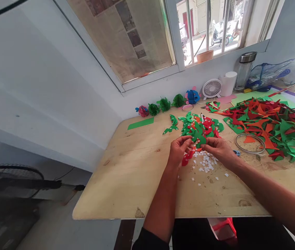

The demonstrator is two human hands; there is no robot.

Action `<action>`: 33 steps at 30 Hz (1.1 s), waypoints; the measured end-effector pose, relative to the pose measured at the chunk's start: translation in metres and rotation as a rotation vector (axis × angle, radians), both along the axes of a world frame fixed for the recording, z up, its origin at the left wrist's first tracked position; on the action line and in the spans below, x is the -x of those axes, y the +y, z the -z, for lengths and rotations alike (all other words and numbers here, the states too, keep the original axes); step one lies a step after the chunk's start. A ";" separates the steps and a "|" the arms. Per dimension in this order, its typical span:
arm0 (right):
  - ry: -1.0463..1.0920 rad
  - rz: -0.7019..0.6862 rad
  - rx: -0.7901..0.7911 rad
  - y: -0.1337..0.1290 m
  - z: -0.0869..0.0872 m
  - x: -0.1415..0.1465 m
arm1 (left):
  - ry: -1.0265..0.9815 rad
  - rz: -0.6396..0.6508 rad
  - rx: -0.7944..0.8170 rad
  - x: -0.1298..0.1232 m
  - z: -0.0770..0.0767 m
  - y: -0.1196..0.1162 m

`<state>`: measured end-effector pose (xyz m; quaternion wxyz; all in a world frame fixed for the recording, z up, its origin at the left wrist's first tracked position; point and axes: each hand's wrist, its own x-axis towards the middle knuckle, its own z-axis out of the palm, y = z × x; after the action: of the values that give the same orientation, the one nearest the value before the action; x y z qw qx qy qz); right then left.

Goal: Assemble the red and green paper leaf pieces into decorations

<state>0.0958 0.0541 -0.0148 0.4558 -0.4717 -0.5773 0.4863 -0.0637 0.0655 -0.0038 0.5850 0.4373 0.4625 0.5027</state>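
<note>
My right hand (218, 148) pinches a green paper cutout (201, 140) with a rounded shape between thumb and fingers. Just left of it, my left hand (179, 149) has its fingertips pressed together; whatever they hold is too small or hidden to name. Beyond both hands lies a pile of green, red and orange paper cutouts (189, 125), many bearing small white squares. Below the hands, loose white paper squares (206, 163) are scattered on the wooden table (131, 173). Some red cutouts (185, 160) lie partly under my left hand.
A heap of paper scraps (264, 121) fills the right side, with a tape ring (250, 143) before it. Folded paper turtles (164, 104), a small white fan (211, 89) and a glass bottle (244, 73) line the wall. A green strip (140, 123) lies far left.
</note>
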 end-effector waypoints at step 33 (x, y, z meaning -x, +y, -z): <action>0.246 -0.180 0.284 0.001 0.001 -0.001 | 0.245 -0.218 -0.388 -0.009 0.010 -0.004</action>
<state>0.0972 0.0554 -0.0157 0.4064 -0.4150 -0.4827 0.6554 -0.0551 0.0614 -0.0137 0.3720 0.5463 0.4694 0.5855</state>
